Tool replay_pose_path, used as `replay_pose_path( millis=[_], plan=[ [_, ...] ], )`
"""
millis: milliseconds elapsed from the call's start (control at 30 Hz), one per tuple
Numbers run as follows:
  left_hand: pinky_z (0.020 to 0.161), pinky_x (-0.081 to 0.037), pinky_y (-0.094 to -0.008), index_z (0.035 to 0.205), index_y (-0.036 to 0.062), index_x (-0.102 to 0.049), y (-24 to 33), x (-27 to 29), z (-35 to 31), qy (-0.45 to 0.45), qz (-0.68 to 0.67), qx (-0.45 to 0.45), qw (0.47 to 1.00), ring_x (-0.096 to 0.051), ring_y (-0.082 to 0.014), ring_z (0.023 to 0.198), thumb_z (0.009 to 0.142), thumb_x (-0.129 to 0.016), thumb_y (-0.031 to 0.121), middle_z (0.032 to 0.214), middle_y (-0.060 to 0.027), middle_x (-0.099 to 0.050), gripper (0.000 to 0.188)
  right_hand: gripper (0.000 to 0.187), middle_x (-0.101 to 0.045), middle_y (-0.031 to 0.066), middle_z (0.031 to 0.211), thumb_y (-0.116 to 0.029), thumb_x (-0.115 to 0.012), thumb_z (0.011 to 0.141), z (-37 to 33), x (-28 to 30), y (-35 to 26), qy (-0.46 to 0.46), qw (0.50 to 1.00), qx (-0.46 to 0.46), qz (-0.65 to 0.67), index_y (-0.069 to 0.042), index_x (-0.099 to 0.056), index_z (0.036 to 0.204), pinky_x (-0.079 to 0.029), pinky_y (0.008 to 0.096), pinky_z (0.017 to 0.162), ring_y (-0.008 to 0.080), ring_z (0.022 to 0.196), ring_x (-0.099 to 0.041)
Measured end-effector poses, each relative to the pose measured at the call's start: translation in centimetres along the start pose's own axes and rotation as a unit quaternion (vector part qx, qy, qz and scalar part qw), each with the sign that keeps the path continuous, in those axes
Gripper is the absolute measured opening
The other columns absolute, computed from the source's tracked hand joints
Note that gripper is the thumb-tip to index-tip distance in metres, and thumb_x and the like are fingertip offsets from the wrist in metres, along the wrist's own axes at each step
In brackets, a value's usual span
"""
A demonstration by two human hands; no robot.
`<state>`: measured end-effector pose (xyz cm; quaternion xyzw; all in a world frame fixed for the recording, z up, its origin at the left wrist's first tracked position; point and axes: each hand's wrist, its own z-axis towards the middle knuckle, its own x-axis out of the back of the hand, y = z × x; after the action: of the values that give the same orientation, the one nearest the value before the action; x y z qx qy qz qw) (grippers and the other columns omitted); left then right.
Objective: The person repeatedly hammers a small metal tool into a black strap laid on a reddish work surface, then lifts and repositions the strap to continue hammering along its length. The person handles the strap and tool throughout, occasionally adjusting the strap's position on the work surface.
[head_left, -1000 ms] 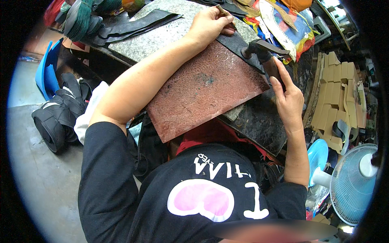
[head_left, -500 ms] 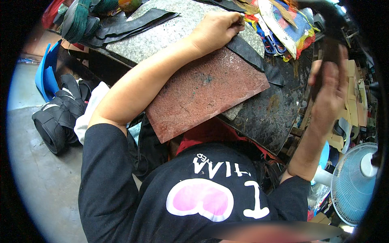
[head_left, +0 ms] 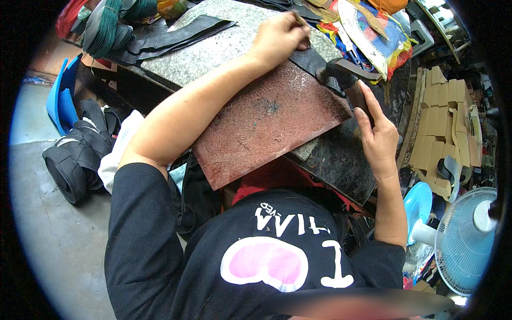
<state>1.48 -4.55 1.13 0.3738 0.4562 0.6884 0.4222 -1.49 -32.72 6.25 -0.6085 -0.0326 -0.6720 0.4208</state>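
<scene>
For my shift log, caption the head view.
Left hand at a black strip along a red board, right hand holding a hammer.

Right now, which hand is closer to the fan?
Right. The right hand, gripping the hammer, is up-left of the fan; the left hand is farther, beyond the red board.

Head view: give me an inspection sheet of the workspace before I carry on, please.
Surface: reddish slab and grey speckled slab on a dark bench; reddish one scuffed.
Job's things: black strip along the reddish slab's far edge; hammer with its head at the strip, contact unclear.
Clutter: green cord bundle, loose black strips, mesh bag.
Hands: left hand pinches a slim brownish piece, kind unclear; right hand grips the hammer.
Cables: nothing seen.
Surroundings: fan and cardboard at right.
</scene>
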Motion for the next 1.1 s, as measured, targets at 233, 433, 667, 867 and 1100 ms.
replay_pose_path(
  millis=[233, 433, 667, 867, 1100],
  plan=[
    [0.076, -0.054, -0.0344, 0.1, 0.0001, -0.071, -0.1, 2.7, 1.4, -0.121, 0.085, 0.003, 0.989, -0.071, -0.0195, 0.083, 0.087, -0.071, 0.019, 0.089, -0.0114, -0.074, 0.023, 0.048, -0.069, 0.0096, 0.121, -0.027, -0.065, 0.094, -0.4, -0.7, 0.4, 0.023, 1.0, 0.008, 0.0, -0.03, -0.054, 0.141, -0.056, 0.0387, 0.082, 0.0302, 0.1, -0.07],
    [0.076, -0.054, -0.0365, 0.099, -0.0011, -0.069, 1.3, 2.9, 0.3, -0.067, 0.229, -0.098, 0.966, -0.07, -0.0274, 0.079, 0.083, -0.073, 0.019, 0.086, -0.0174, -0.071, 0.026, 0.046, -0.068, 0.009, 0.123, -0.025, -0.066, 0.093, -0.2, -0.5, 0.1, 0.025, 0.999, 0.008, 0.038, -0.026, -0.058, 0.138, -0.055, 0.0365, 0.086, 0.0275, 0.105, -0.069],
    [0.082, -0.049, -0.0314, 0.107, -0.0038, -0.06, 0.4, 4.7, 1.5, -0.138, 0.08, 0.064, 0.985, -0.062, -0.0171, 0.089, 0.09, -0.062, 0.009, 0.096, -0.0094, -0.067, 0.022, 0.044, -0.068, 0.0102, 0.124, -0.022, -0.067, 0.093, 0.9, 0.1, -0.1, 0.025, 0.997, 0.024, 0.066, -0.024, -0.059, 0.137, -0.053, 0.0344, 0.09, 0.0265, 0.11, -0.068],
    [0.08, -0.05, -0.0315, 0.104, -0.0035, -0.061, 1.3, 5.3, 1.4, -0.125, 0.09, 0.058, 0.986, -0.062, -0.0168, 0.086, 0.089, -0.063, 0.008, 0.093, -0.0092, -0.067, 0.019, 0.046, -0.069, 0.0105, 0.12, -0.023, -0.065, 0.094, 1.4, -0.4, 0.0, 0.019, 0.999, 0.025, 0.033, -0.026, -0.057, 0.139, -0.054, 0.036, 0.085, 0.0285, 0.104, -0.069],
    [0.078, -0.05, -0.0319, 0.102, -0.0032, -0.061, 2.7, 5.5, 0.8, -0.117, 0.162, 0.006, 0.98, -0.062, -0.0175, 0.084, 0.09, -0.062, 0.008, 0.09, -0.0103, -0.066, 0.016, 0.047, -0.071, 0.0102, 0.114, -0.025, -0.065, 0.094, 1.0, -0.9, 0.5, 0.028, 0.999, 0.034, -0.018, -0.029, -0.055, 0.14, -0.056, 0.039, 0.078, 0.0312, 0.096, -0.071]
  ],
)
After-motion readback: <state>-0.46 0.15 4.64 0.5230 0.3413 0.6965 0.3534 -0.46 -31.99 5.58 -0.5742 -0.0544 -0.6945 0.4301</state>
